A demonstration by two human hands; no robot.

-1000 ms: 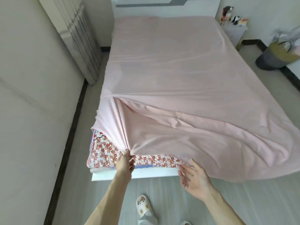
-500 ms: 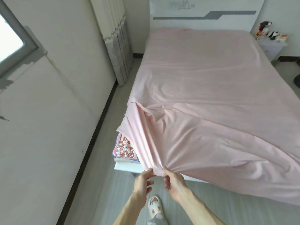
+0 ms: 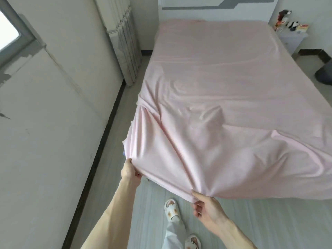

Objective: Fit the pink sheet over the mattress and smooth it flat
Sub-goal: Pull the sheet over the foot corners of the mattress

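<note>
**Near-left corner in hand, slack along the foot**

Your left hand (image 3: 129, 171) pinched the pink sheet (image 3: 215, 83) at the near-left corner of the bed, fingers curled into the cloth just beside a sliver of blue edging (image 3: 123, 154). Your right hand (image 3: 208, 209) gripped the hem further along the foot edge, thumb on top, with a fold bunched under it. The hands were apart, with a run of hem between them.

The sheet covered the whole bed up to the headboard (image 3: 215, 8), so the mattress was hidden (only that blue sliver hinted at what lay beneath). Toward the headboard the cloth looked fairly flat. Near you it rose in long ridges fanning out from your grips, and the right part of the foot hung loose above the floor (image 3: 269, 221).

I judged you were drawing the corner down over the mattress. Three things could have gone wrong from there:

- **Far end dragging:** a hard pull toward yourself could have dragged the far end away from the headboard, since nothing visible pinned it.
- **Skew locked in:** tucking this corner while the ridges ran diagonally would have locked the skew in and left the right side short or puckered.
- **Treading on the hem:** the hem hung close to your slipper (image 3: 171, 209), and a step onto it would have yanked everything loose.

I could not tell whether the hem was elasticated.
</note>
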